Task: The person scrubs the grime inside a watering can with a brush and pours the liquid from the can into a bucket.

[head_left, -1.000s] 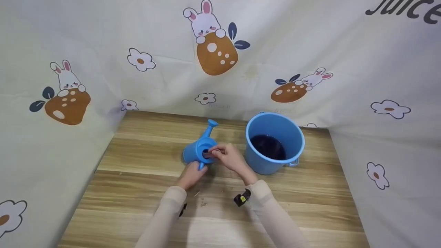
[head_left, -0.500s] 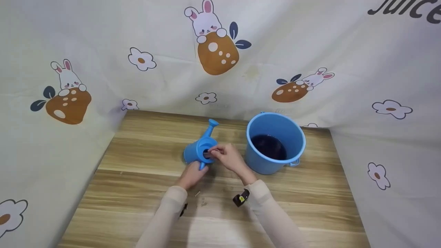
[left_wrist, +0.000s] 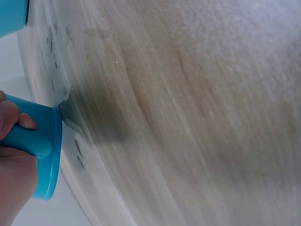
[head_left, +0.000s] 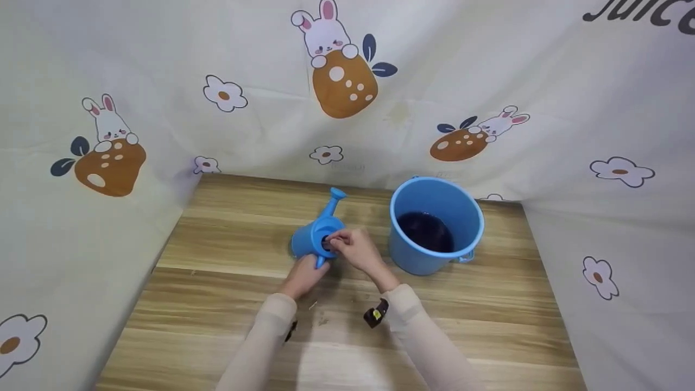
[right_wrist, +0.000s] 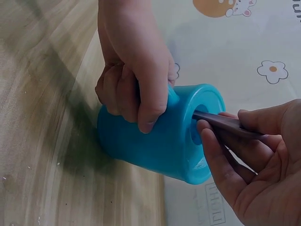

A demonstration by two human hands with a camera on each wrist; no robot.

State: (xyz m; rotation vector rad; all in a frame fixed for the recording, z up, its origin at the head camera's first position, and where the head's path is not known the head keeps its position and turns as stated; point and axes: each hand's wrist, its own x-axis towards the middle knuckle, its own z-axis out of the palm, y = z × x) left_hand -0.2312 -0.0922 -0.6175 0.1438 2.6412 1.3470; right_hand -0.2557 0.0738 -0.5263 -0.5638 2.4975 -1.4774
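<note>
My left hand [head_left: 304, 276] grips the handle of a small blue watering can [head_left: 304, 242], whose spout points away from me. In the left wrist view, the curled fingers [left_wrist: 8, 115] wrap round that handle. Between thumb and fingers, my right hand [head_left: 359, 251] pinches a thin, dark brownish-purple piece [right_wrist: 230, 125], tapered like a folded strip. Its far end goes into the round opening on top of the can and is hidden there. The right fingertips are right at the rim of this opening.
Just right of my right hand stands a larger blue bucket [head_left: 402, 255] with dark liquid [head_left: 426, 231] in its bottom. Small wet marks and bits lie on the wooden tabletop [head_left: 217, 326]. Printed cloth [head_left: 260, 130] walls the table at the back and both sides.
My right hand has moved slightly closer to the can's opening, and less of the dark piece shows outside it. The left hand keeps its grip on the handle.
</note>
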